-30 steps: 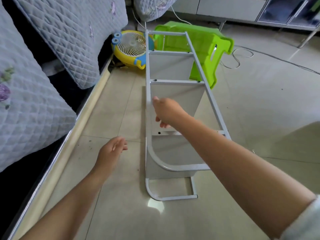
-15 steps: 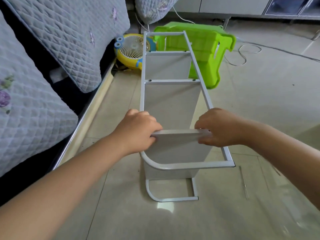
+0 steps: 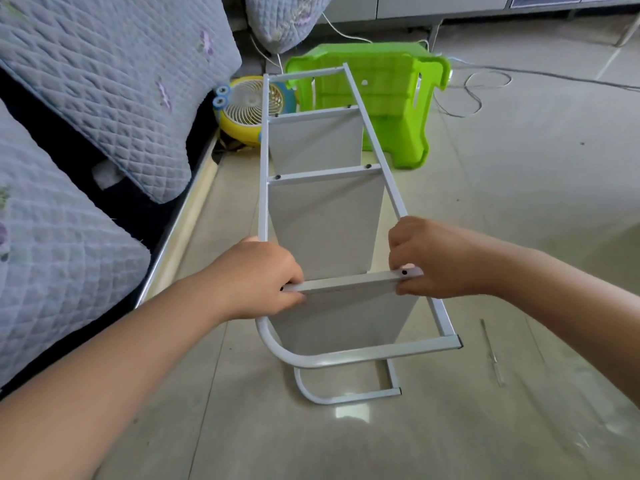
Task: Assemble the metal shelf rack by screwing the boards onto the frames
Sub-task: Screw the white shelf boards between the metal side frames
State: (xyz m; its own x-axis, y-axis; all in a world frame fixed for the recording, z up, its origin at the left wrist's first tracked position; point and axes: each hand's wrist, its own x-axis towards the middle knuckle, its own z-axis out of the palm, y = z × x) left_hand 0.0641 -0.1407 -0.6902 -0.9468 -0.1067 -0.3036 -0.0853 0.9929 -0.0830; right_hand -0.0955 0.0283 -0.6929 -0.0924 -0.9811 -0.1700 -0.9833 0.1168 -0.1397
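The grey metal shelf rack lies on its side on the tiled floor, its upper frame (image 3: 377,168) facing me and the lower frame (image 3: 349,398) on the floor. Two boards (image 3: 325,216) stand fixed between the frames with dark screws at their ends. A third board (image 3: 346,318) sits nearest me. My left hand (image 3: 258,277) grips this board's top edge at its left end, against the frame rail. My right hand (image 3: 426,258) grips its right end, where a screw hole shows beside my thumb.
A green plastic stool (image 3: 388,98) lies tipped behind the rack, beside a yellow and blue fan (image 3: 249,109). Quilted grey cushions (image 3: 104,81) and a sofa edge run along the left. A thin metal tool (image 3: 491,355) lies on the floor to the right. White cables (image 3: 474,95) trail at the back.
One second ago my left hand hung free and my right hand touched the board. Both hands now grip the nearest board's ends, and the view has moved closer.
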